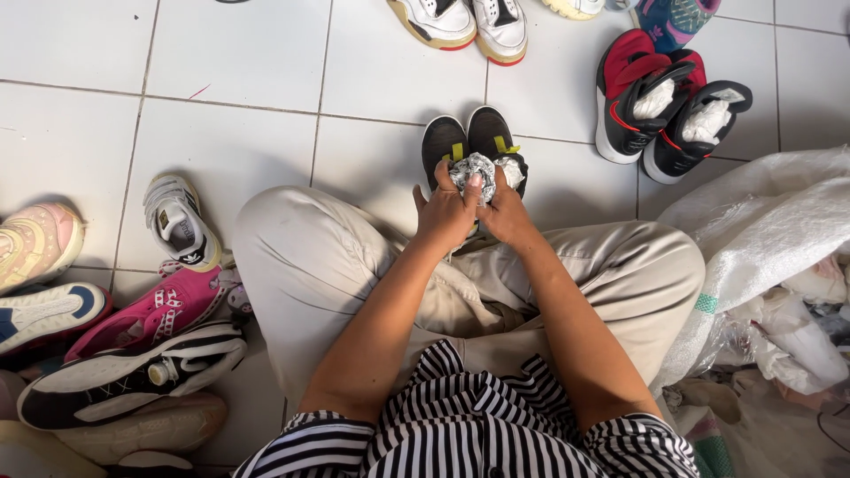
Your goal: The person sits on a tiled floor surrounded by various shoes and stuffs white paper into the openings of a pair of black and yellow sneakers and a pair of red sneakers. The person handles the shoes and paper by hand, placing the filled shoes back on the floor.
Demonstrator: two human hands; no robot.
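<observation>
Head view: near the centre of the frame, a pair of black shoes (469,146) with yellow tabs stands side by side on the white tile floor (230,97), toes toward the top. The left hand (445,212) grips a crumpled paper wad (472,171) at the mouth of the left-hand shoe, thumb and fingers closed around it. The right hand (506,211) rests against the right-hand shoe, where a second wad already sits; whether its fingers pinch anything I cannot tell, since the left hand hides part of it.

Likely trouble: the wad looks bulky for the opening, so a hard push may fold the tongue under or tip the shoe, which only the hands steady. A loose wad may also spring back out.

At upper right, a red-and-black pair (660,106) is stuffed with white paper. More shoes (133,354) crowd the lower left, close by the knee. A white sack (761,230) lies at right, so an elbow could snag it.
</observation>
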